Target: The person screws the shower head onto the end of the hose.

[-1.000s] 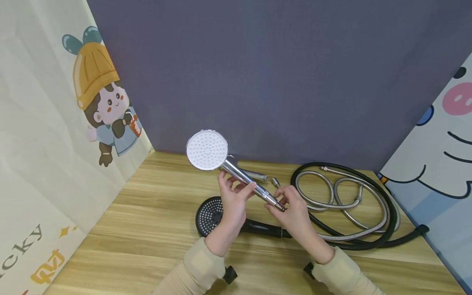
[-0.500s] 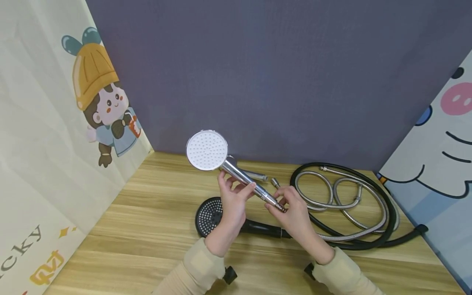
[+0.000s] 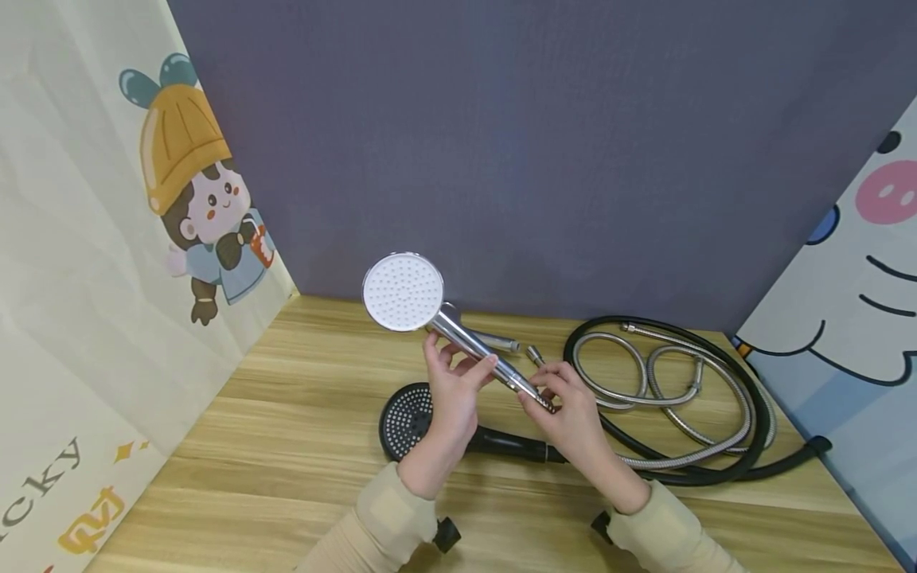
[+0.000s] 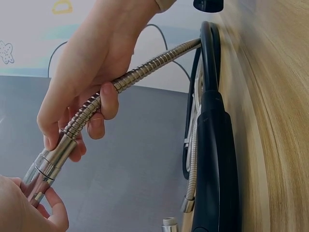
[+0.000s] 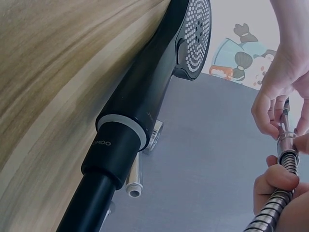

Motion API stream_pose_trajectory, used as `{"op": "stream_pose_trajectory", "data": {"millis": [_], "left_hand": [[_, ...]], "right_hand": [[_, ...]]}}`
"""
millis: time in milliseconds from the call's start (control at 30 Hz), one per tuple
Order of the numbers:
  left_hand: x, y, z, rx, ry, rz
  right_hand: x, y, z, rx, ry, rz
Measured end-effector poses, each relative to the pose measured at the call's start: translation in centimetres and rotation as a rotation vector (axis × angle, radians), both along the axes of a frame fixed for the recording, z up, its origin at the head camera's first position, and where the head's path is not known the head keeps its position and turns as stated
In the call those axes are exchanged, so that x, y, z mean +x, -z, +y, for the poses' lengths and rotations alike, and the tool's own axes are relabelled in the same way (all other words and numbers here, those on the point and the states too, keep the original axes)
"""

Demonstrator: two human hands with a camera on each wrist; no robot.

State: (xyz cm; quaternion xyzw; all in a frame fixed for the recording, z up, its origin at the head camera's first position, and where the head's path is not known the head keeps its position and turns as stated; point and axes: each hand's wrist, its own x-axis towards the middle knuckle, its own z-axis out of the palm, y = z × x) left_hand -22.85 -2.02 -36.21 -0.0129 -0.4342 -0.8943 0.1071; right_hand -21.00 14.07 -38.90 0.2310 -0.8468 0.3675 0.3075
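Note:
A chrome shower head (image 3: 403, 292) with a white round face is held up over the table, face toward the camera. My left hand (image 3: 453, 398) grips its handle (image 3: 466, 338) with thumb and fingers. At the handle's lower end, my right hand (image 3: 573, 410) pinches the metal connector (image 4: 57, 153) of a ribbed steel hose (image 4: 149, 66). The hose runs back through the right hand's curled fingers. In the left wrist view the connector and handle end meet in one line. Below both hands a black shower head (image 3: 406, 422) lies on the wooden table (image 3: 272, 446).
Behind the hands lies another chrome shower head (image 3: 494, 341), near a loose hose end (image 3: 535, 356). Coiled steel hoses (image 3: 648, 374) and a black hose (image 3: 762, 430) lie at the right. A grey panel (image 3: 501, 159) stands at the table's back, with printed panels at both sides.
My right thumb and fingers have shifted slightly up along the connector toward the handle, covering more of the joint. The left hand and shower head stay almost in place.

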Motion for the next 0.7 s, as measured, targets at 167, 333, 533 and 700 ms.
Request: {"op": "stream_pose_trajectory", "data": {"millis": [167, 333, 533, 700], "left_hand": [[0.0, 0.03, 0.02, -0.003, -0.003, 0.002], [-0.05, 0.07, 0.07, -0.001, -0.011, 0.0], [-0.15, 0.15, 0.16, 0.005, -0.015, -0.001], [-0.1, 0.24, 0.1, -0.003, -0.01, -0.001]], "right_hand": [[0.01, 0.02, 0.02, 0.001, -0.002, 0.0], [0.05, 0.02, 0.03, 0.002, -0.004, -0.006], [0.0, -0.08, 0.04, -0.001, -0.008, 0.002], [0.01, -0.15, 0.05, 0.002, 0.001, -0.018]]}}
